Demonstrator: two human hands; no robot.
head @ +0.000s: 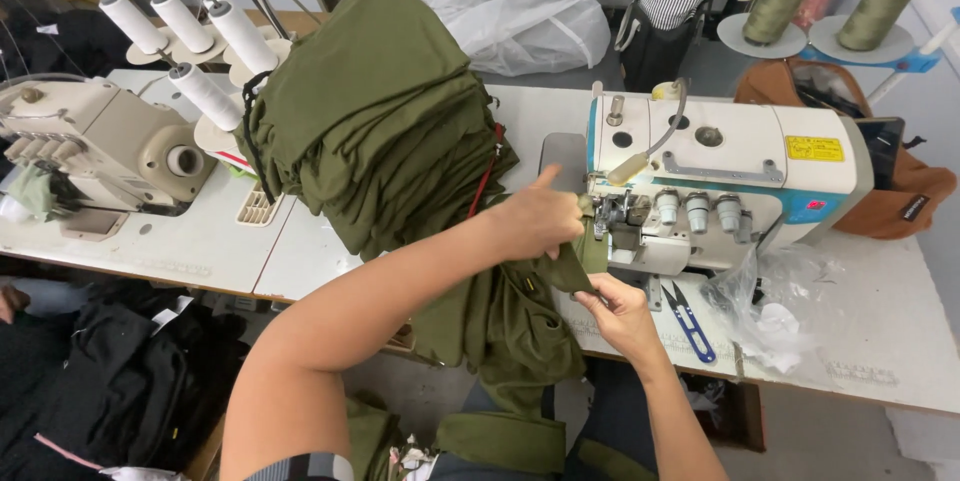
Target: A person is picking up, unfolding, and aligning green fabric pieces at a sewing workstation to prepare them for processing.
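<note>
An olive green fabric piece (520, 316) hangs from the table edge down to my lap. My left hand (537, 218) grips its upper part, thumb raised, just left of the needle area of the white overlock sewing machine (725, 166). My right hand (618, 306) pinches the fabric's edge lower down, in front of the machine. A tall pile of olive green fabric pieces (385, 121) lies on the table behind my left hand.
Blue thread snips (690, 321) and a crumpled clear plastic bag (765, 306) lie right of my right hand. A second beige sewing machine (95, 146) with white thread cones (205, 96) stands at left. Olive thread cones (880, 3) and a brown bag (900, 191) are at back right.
</note>
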